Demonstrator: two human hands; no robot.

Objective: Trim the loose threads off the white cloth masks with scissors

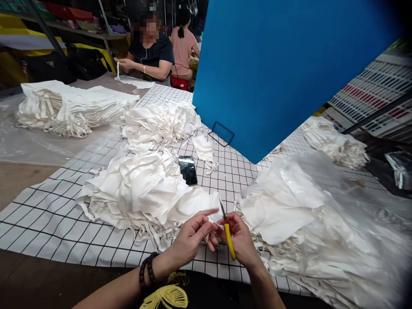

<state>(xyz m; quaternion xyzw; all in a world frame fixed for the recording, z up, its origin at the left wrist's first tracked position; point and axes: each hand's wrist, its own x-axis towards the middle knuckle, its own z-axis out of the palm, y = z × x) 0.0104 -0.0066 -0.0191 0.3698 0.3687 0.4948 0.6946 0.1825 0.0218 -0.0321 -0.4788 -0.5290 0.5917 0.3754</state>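
Observation:
My left hand [195, 234] pinches the edge of a white cloth piece [199, 204] between thumb and fingers. This cloth spreads back toward a loose heap of white cloth pieces [138, 184] with dangling straps. In my right hand [240, 238] is a pair of yellow-handled scissors [229, 240], blades pointing up and away from me. Fingers of both hands meet close together at the cloth's edge, where the exact grip is partly hidden. Right of my hands lies another pile of white cloth [283, 210], partly under clear plastic.
A phone [187, 170] lies on the grid-patterned tablecloth [58, 219]. Beyond it rises a large blue panel [273, 73]. Stacked white cloth bundles [77, 107] sit at the far left. Across the table a person [151, 56] handles a white strip; another person [183, 51] sits behind.

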